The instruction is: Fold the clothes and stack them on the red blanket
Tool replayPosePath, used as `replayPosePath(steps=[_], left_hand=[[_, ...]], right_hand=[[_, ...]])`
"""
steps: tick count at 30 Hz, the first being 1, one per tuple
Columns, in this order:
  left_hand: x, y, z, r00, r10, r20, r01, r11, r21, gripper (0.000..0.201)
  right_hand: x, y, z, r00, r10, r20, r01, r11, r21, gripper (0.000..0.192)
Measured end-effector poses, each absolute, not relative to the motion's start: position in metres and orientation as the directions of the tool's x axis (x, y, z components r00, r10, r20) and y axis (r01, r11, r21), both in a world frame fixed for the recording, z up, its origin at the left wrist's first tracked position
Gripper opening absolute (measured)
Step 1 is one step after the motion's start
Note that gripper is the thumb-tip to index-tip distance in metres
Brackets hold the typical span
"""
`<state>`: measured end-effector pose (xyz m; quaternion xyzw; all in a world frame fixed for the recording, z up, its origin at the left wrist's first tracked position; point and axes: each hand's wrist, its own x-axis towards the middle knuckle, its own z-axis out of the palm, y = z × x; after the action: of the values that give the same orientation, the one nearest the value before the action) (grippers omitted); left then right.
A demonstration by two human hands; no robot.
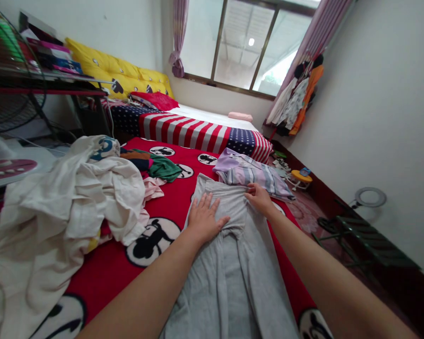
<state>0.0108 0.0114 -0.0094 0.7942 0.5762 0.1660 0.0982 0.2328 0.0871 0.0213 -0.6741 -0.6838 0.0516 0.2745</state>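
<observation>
Grey trousers lie on the red bed: light, limp, likely creasing easily. Left hand presses flat, released; right hand pinches the far waistband, the firmest hold.

White walls, bright window

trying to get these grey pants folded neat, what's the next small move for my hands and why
Probably slide the left hand, now flat on the grey pants, down toward the legs to smooth them while the right hand pinches the waistband edge. The cloth bunches into creases just below the left palm, and the legs lie wrinkled on the red blanket, so flattening likely comes before any fold.
</observation>
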Motion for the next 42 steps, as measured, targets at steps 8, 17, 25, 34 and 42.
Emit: replayPosePath(steps=[8,17,25,34,42], left_hand=[[0.011,0.012,-0.011,0.296,0.943,0.151,0.897,-0.328,0.297,0.074],[0.004,0.014,0.010,0.379,0.925,-0.004,0.896,-0.366,0.249,0.077],[0.030,0.008,0.040,0.491,0.838,0.236,0.788,-0.543,0.289,0.035],[0.099,-0.020,-0.002,0.705,0.635,0.317,0.524,-0.767,0.370,0.064],[0.089,-0.032,-0.006,0.769,0.518,0.375,0.438,-0.854,0.281,0.060]], right_hand=[[0.239,-0.049,0.004,-0.271,0.890,0.365,0.894,0.374,-0.247,0.050],[0.242,-0.086,0.002,-0.207,0.952,0.227,0.907,0.273,-0.320,0.053],[0.267,-0.037,0.010,0.188,0.906,0.379,0.828,0.062,-0.558,0.021],[0.300,0.048,0.004,0.246,0.877,0.412,0.910,-0.062,-0.410,0.024],[0.309,0.080,0.009,0.118,0.890,0.440,0.965,0.003,-0.264,0.019]])
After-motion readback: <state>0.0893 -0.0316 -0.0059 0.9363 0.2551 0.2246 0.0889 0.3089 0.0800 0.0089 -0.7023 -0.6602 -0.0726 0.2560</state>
